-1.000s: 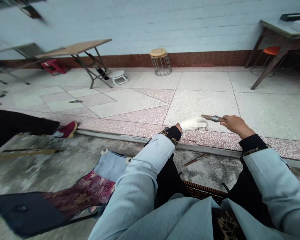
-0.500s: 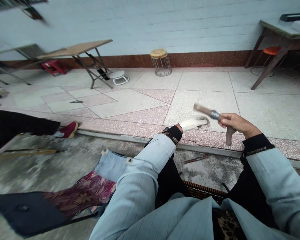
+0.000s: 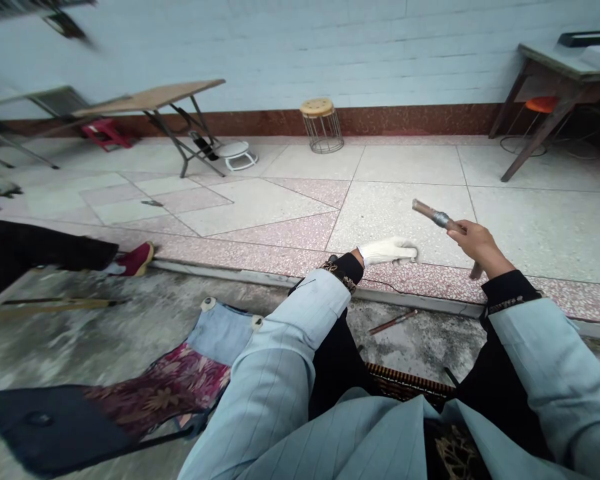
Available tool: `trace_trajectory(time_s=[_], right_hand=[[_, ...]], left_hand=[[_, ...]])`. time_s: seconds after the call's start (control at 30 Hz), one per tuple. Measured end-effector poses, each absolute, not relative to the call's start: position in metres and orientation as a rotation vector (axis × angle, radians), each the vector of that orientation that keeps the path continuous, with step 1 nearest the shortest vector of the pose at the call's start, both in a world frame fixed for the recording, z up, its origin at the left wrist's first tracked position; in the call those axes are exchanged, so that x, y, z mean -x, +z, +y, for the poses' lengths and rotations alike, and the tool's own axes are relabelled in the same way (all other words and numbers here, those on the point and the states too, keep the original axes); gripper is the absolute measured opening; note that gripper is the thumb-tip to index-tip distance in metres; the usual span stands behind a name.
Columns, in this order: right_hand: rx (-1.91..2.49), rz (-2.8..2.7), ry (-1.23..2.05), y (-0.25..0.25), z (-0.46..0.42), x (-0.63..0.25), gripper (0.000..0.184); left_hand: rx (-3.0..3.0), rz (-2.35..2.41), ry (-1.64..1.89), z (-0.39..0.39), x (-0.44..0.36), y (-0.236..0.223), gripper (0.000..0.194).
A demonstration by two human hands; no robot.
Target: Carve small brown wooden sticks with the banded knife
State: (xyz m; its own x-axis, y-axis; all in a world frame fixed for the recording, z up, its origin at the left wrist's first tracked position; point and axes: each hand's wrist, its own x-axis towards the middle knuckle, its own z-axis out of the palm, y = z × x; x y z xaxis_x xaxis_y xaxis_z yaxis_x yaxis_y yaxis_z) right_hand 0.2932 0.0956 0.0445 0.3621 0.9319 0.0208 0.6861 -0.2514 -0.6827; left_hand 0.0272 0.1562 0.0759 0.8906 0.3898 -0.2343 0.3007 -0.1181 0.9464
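My right hand [image 3: 479,244] is bare and wrapped round a brown wooden stick-like tool [image 3: 425,211] with a silver band round its shaft. One end points up and left, and a brown end shows below the hand. My left hand [image 3: 386,251], in a white glove, is low over the pink speckled ledge, its fingers pressed together. A small greyish thing shows at its fingertips, too unclear to name. On the concrete below the ledge lies a thin reddish-brown rod [image 3: 394,322].
A cloth-covered folding seat [image 3: 180,387] stands at my left. Farther left are another person's leg and red shoe [image 3: 136,259]. Beyond the ledge stand a round stool [image 3: 317,109], a folding table [image 3: 155,97], a low white stool [image 3: 237,152] and a desk [image 3: 555,63].
My right hand has shifted slightly right with the wooden tool, and the tool has turned, so less of its curved lower end shows. My left hand has stayed nearly in place.
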Motion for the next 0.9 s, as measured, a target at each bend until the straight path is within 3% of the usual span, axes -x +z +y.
trace_trajectory(time_s=[0.13,0.23,0.33,0.47,0.7,0.9], right_hand=[[2.141,-1.64,0.526,0.04,0.093,-0.294,0.036],[2.088,-1.864,0.703,0.041,0.091,-0.292,0.032],[1.881,-2.111,1.076,0.047,0.085,-0.287,0.028],[1.288,-2.189,1.671,0.065,0.076,-0.281,0.047],[1.419,-1.276,1.104,0.069,0.083,-0.287,0.032],[1.665,-1.252,0.975,0.053,0.095,-0.294,0.035]], left_hand=[[-1.741,0.526,0.127,0.161,-0.027,0.074,0.024],[-1.75,0.551,0.153,0.167,-0.026,0.071,0.024],[-1.752,0.565,0.164,0.173,-0.022,0.068,0.023],[-1.737,0.529,0.157,0.178,-0.018,0.063,0.023],[-1.663,0.532,0.142,0.168,-0.019,0.068,0.027],[-1.664,0.577,0.05,0.16,-0.02,0.079,0.019]])
